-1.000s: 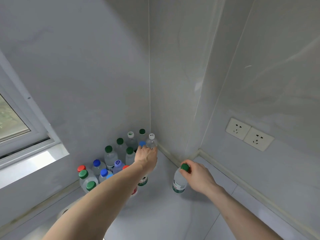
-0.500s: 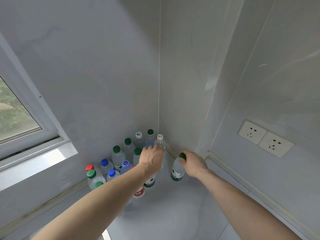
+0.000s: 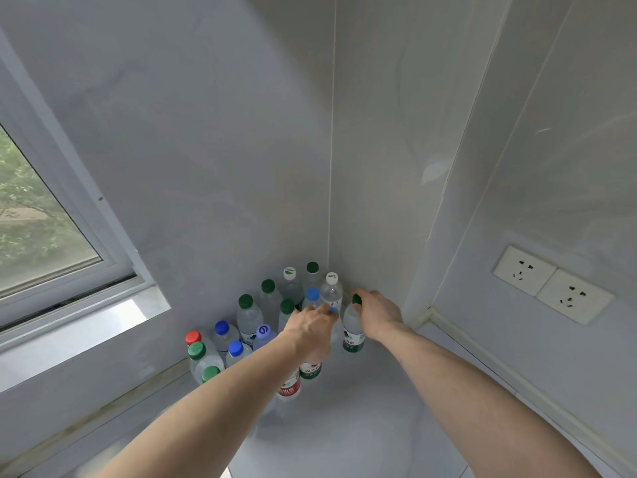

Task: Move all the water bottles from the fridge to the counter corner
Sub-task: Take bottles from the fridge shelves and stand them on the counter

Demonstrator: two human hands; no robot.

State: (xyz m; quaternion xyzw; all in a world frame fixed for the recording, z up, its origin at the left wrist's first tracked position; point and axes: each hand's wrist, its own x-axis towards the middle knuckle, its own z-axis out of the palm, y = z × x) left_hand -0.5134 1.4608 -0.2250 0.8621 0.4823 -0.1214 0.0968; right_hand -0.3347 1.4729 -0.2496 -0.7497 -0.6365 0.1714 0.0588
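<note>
Several clear water bottles with green, blue, red and white caps stand clustered in the counter corner (image 3: 344, 408). My right hand (image 3: 377, 313) grips the top of a green-capped bottle with a green label (image 3: 352, 331), upright at the right edge of the cluster near the wall. My left hand (image 3: 310, 327) reaches over the cluster's front and its fingers pinch a blue-capped bottle (image 3: 333, 310); that bottle's body is mostly hidden behind the hand. A red-labelled bottle (image 3: 289, 388) and a green-labelled one (image 3: 310, 370) stand just under my left wrist.
A window with a white sill (image 3: 69, 326) lies to the left. Two wall sockets (image 3: 551, 284) sit on the right wall. Grey walls meet behind the bottles. The pale counter stretches toward me between my forearms.
My right hand carried the green-capped bottle leftward and farther back, up against the cluster. My left hand stayed over the front bottles, fingers now on a blue cap.
</note>
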